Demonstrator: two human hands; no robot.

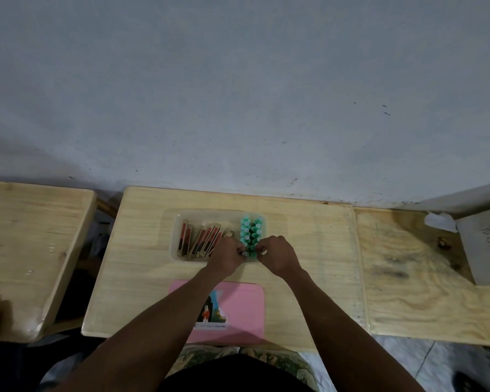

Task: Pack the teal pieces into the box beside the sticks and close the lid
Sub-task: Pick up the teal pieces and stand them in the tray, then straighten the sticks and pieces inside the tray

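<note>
Wooden table against a grey wall holds a clear box. Inside, sticks lie toward nine o'clock, teal pieces stand in two rows toward three o'clock. Left hand and right hand pinch the nearest teal pieces. Pink lid lies at six o'clock.

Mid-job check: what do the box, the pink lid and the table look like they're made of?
Box: translucent plastic, probably; the table grain shows through its wall. Pink lid: smooth matte plastic by its look, with rounded corners and a printed sticker. Table: pale wood with visible grain and a slight sheen, possibly varnished.
</note>
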